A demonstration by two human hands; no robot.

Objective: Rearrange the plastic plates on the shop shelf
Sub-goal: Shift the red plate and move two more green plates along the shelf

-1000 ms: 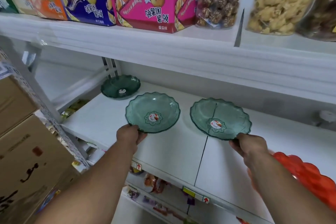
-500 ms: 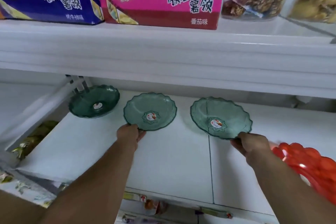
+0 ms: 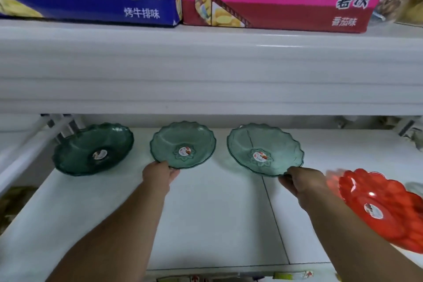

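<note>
The left hand (image 3: 160,173) pinches one translucent green scalloped plastic plate (image 3: 183,144) at its 7 o'clock rim; the right hand (image 3: 302,181) pinches its twin (image 3: 265,149) at 5 o'clock. Both plates look light, stiff and slick.

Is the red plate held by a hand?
No, the red plate lies free at the right; both hands hold green plates.

Both forearms were bare to the frame's lower edge, with no sleeve, watch or band showing. The left hand (image 3: 159,173), near six o'clock, and the right hand (image 3: 304,179), toward four o'clock, wore no gloves or rings.
</note>
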